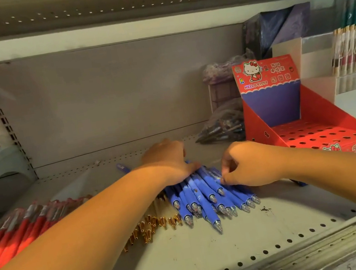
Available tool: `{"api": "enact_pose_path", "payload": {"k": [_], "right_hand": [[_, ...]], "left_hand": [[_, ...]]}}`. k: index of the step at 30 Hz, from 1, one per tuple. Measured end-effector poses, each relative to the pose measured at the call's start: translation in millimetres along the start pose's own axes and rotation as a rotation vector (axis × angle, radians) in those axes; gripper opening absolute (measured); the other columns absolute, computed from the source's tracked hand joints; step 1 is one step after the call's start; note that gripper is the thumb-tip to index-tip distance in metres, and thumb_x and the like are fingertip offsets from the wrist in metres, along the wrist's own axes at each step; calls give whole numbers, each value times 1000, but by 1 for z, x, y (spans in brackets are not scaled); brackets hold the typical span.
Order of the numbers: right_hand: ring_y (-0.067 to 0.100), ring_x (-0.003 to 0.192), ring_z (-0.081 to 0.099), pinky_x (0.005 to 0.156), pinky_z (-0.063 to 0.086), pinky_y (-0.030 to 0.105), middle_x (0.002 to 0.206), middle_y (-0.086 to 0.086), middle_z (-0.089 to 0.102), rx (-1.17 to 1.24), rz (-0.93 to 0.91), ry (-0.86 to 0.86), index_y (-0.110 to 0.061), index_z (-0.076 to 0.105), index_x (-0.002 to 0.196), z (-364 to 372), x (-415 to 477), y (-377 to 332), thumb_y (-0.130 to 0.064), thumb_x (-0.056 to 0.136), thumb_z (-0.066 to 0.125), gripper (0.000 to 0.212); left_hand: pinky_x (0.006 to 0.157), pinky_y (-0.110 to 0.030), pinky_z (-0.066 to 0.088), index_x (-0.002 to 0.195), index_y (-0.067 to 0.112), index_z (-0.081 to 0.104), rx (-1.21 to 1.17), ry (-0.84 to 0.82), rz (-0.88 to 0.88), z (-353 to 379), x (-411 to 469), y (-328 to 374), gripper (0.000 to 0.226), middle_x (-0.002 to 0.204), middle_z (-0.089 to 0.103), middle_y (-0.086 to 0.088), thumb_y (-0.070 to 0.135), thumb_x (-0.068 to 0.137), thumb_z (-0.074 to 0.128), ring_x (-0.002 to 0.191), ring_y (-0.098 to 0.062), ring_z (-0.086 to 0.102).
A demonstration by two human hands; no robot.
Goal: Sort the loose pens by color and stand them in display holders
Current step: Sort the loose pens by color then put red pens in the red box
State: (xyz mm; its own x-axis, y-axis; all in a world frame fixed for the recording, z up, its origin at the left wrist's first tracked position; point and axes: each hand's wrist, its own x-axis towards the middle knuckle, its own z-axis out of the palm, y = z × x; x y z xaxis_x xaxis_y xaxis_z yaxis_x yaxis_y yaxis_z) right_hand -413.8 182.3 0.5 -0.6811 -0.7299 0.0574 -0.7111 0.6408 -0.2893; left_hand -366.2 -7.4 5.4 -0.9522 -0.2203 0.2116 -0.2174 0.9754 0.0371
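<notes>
The sort looked mostly done, and the standing had not begun. On the shelf (215, 253) the red pens (16, 230) lay in their own heap at the left, partly behind the left forearm. The blue pens (204, 198) lay bunched in the middle with their clear tips toward the camera. Between the 2 heaps a scatter of gold tips (150, 226) showed under the forearm; the barrels were too hidden to tell their colour. 1 stray blue pen (122, 167) lay apart, behind the left wrist.

The left hand (167, 160) rested palm down on the far ends of the blue pens. Its fingers were hidden behind the hand, so I could not tell whether its grip was closed on them or merely pressing. The right hand (245, 163) was curled at the right edge of the same heap, thumb and forefinger drawn together in a tight grip that seemed to pinch 1 of the blue pens.

The holder (308, 134) stood just to the right, every visible hole empty. By my judgement, what remained was squaring the blue heap, collecting the stray and filling the holder.
</notes>
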Motion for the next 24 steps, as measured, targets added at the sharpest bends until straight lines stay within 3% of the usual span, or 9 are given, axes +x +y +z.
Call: {"api": "enact_pose_path", "payload": {"k": [3,6,9,13,15,17,20,22,24], "right_hand": [[12,66,67,69,56,30,82,7,74,91,4,-34,-8,72,87,-2,2,-3,-28,90,66,21],[22,85,67,76,56,34,94,7,73,-28,3,-71,-10,72,95,-10,9,-9,-32,92,62,24],[30,85,65,75,55,40,101,17,70,-126,31,-125,-1,70,100,-17,26,-19,-23,92,56,27],[24,56,52,50,45,29,64,13,56,-90,59,-129,-5,57,67,-19,52,-27,-5,88,50,22],[23,52,46,49,39,26,59,10,49,-74,49,-97,-10,49,61,-17,68,-29,-4,87,49,27],[23,54,49,52,42,27,61,10,52,-49,42,-83,-9,53,66,-14,84,-31,-9,90,52,25],[19,63,57,54,47,26,76,6,61,-67,34,-80,-8,62,83,-5,108,-40,-24,92,61,19],[18,70,58,54,43,25,82,2,61,-133,24,-111,-13,57,81,6,121,-46,-28,90,66,20],[20,79,59,60,42,27,84,2,59,-176,19,-127,-15,56,82,17,131,-50,-25,88,68,17]], "left_hand": [[85,-39,50,111,23,59,55,-41,-6,3,-1,-4,55,106,62,1,71,89,44,94,-20,57],[80,-34,43,107,20,61,-190,-75,-9,-4,-2,-9,52,95,64,1,63,97,34,83,-11,56],[76,-33,42,106,21,59,-272,-2,-42,-21,2,-29,29,103,61,1,46,99,44,88,-12,54],[72,-31,47,100,16,63,-180,-21,-155,-24,13,-63,23,97,63,-4,36,95,55,88,-19,59],[63,-29,42,81,12,62,-130,-62,-203,-16,19,-77,26,80,60,-4,34,94,57,71,-16,56],[57,-27,35,69,12,55,-127,-85,-278,-7,25,-89,30,69,52,-4,31,92,59,61,-16,49],[56,-28,34,89,10,58,-138,-104,-386,-1,32,-101,27,78,53,-2,36,91,62,69,-15,51],[59,-28,36,109,10,59,-129,-112,-426,2,35,-104,37,83,53,-1,41,90,65,74,-16,53],[61,-28,39,114,9,58,-148,-108,-444,8,39,-106,45,83,53,-1,44,87,69,76,-17,54]]}}
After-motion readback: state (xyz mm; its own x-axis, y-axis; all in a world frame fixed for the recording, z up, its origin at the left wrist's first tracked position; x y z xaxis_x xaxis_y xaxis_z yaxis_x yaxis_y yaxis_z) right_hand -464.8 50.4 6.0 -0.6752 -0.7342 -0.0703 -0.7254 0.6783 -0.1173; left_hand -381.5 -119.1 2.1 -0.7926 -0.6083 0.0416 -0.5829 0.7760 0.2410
